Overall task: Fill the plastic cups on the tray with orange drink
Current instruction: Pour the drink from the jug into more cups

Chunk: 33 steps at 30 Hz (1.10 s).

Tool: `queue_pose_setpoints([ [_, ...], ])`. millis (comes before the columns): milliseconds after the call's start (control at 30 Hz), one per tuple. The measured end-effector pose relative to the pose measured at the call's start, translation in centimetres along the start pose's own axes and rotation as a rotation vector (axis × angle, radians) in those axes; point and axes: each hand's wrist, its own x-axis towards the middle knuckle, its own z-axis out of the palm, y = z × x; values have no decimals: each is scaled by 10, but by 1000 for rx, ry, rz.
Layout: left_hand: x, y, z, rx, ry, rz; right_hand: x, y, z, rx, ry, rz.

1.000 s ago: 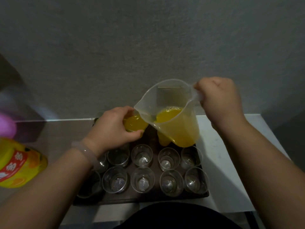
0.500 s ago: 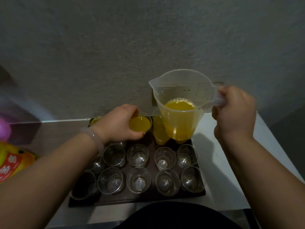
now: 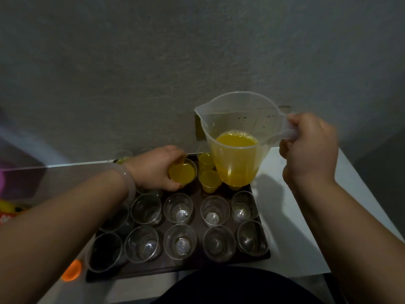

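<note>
At the far left edge of the table [image 3: 295,227] we see sth yellow [image 3: 9,210], too blurred to name. An orange cap [image 3: 71,270] lies just beside the tray's near-left corner.

Moving in, our left hand [image 3: 156,166] has fingers and thumb curled round a full cup [image 3: 182,174] at the back row of the dark tray [image 3: 142,270]. The hand hides the cup's base, so we can't tell if it's touching the tray.

In front of it stand two rows of empty cups [image 3: 178,208], upright, w/ a few more partly hidden under the left forearm. Just right of the held cup, other filled cups [image 3: 209,180] stand at the back, partly behind the jug [image 3: 236,145].

The jug hangs upright above the tray's back-right part, spout pointing left, approx. a third full of orange drink, nothing pouring. Our right hand [image 3: 309,150] is wrapped firmly round its handle.

Step in hand, as we judge it: setting a filled cup down at the back, btwn pours. The task looks early on, i.e. a few cups full and most empty.

The next move prob. calls for:
- Letting go of the full cup w/o tipping it.
- Taking an empty cup lightly, since thin plastic squashes.
- Lining it up under the spout and tilting the jug slowly.

The drink left in the jug likely won't cover every cup, so a refill may be needed.
</note>
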Motion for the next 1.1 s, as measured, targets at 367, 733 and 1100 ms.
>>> queue_pose_setpoints([
  [367,6,-8,7,138,-1,118,-2,1,4,80,3,70],
  [733,11,-12,13,242,-147,149,-3,1,6,111,-17,76],
  [1100,10,-21,20,305,-177,184,-8,-2,6,83,-13,79],
])
